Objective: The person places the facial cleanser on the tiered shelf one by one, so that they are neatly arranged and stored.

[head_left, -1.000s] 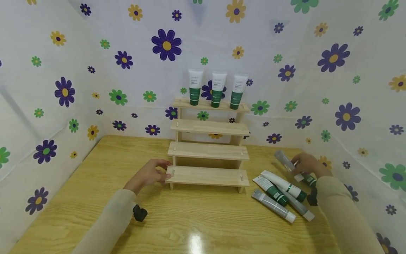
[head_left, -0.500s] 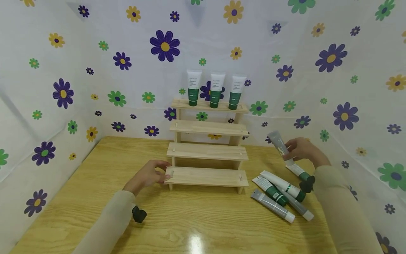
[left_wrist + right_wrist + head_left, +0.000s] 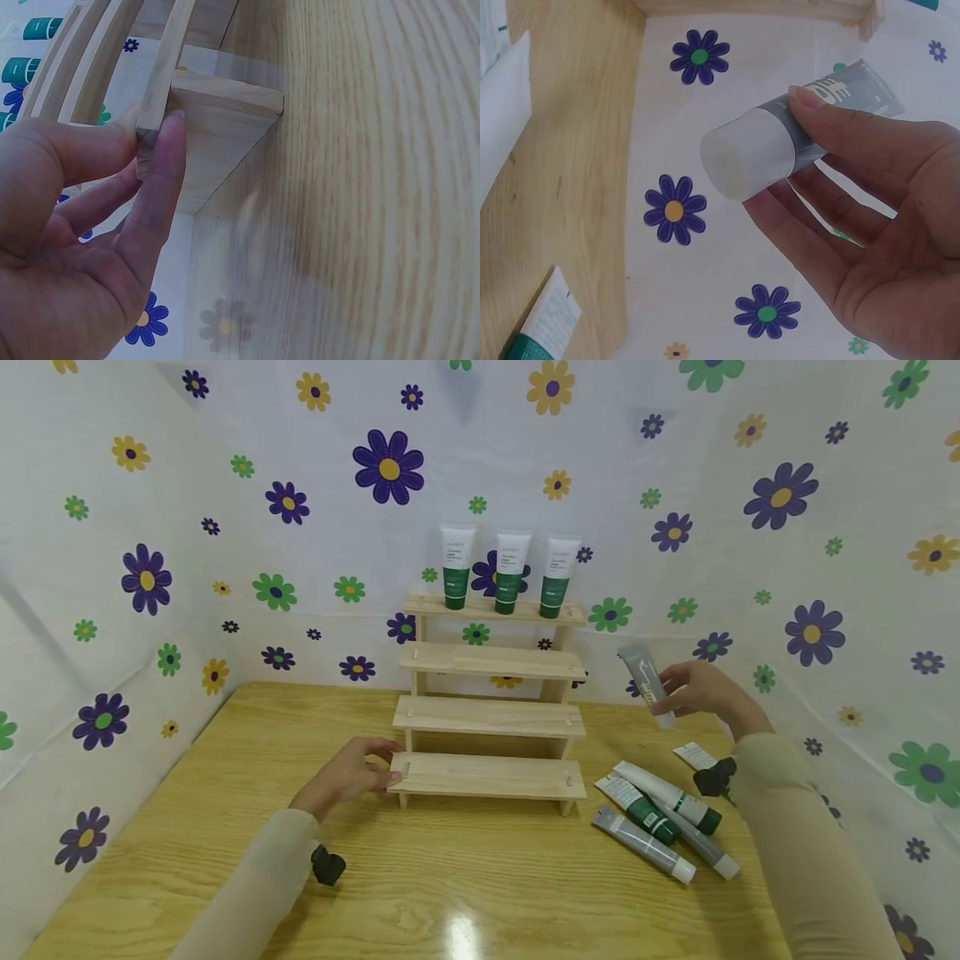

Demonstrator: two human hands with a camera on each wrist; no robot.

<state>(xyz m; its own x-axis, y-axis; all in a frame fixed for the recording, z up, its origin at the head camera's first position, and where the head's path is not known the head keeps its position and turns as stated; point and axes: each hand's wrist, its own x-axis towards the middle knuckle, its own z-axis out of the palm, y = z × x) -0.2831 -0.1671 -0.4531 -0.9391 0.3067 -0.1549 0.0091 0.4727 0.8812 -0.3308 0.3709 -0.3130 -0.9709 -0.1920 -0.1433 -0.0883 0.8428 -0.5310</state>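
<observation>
My right hand (image 3: 701,689) holds a grey tube (image 3: 643,681) with a white cap, raised above the table to the right of a stepped wooden rack (image 3: 487,775). In the right wrist view, the thumb and fingers pinch that grey tube (image 3: 829,105) near its cap, which points down and left. My left hand (image 3: 348,777) grips the left end of the rack's lowest shelf. The left wrist view has the thumb and a finger of this hand (image 3: 97,225) pinching the end of the shelf board (image 3: 157,90). On the top shelf stand three white-and-green tubes (image 3: 510,572), caps down.
On the table's right side lies a pile of white-and-green tubes (image 3: 641,810) and grey tubes (image 3: 645,846). Another white-and-green tube (image 3: 693,756) lies behind it, partly hidden by the right wrist camera. Flower-patterned cloth (image 3: 315,552) encloses the wooden table (image 3: 420,877) at the back and sides.
My right hand has lifted the grey tube up and left, away from the pile, and the tube has turned more upright. The left hand keeps its hold on the lowest shelf.
</observation>
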